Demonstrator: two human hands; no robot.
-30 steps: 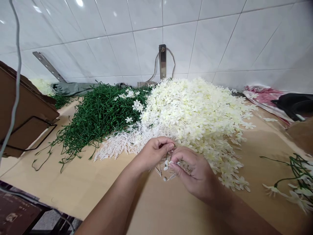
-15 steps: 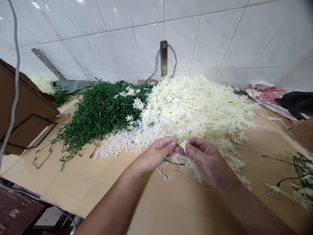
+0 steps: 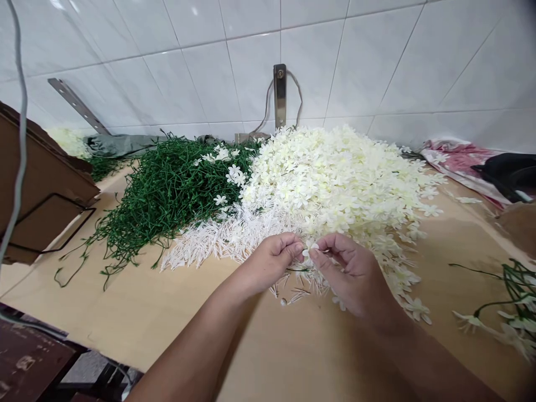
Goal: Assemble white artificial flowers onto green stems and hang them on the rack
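Between my fingertips is a small white artificial flower [image 3: 309,248], its petals now facing up towards me. My right hand [image 3: 350,271] is closed, pinching the flower's petals between thumb and forefinger. From the other side, my left hand [image 3: 276,259] is closed in a pinch at the flower's base, on a green plastic stem that the fingers mostly hide. A thin piece of green stem [image 3: 300,270] shows just below the hands; whether it is the held one I cannot tell. Behind the hands lie a heap of cream-white flower heads [image 3: 335,178] and a pile of white stamen pieces [image 3: 221,237].
A tangled heap of green stems [image 3: 167,190] lies left on the wooden table [image 3: 167,312]. Several assembled flowers [image 3: 513,329] lie at the right edge. A cardboard box [image 3: 42,184] and a grey cable [image 3: 20,134] stand at left. A tiled wall [image 3: 377,61] closes the back.
The flower has turned from side-on to facing me, and my right fingers have shifted slightly onto its petals. The green tip visible earlier between my left fingers and the flower is now hidden.
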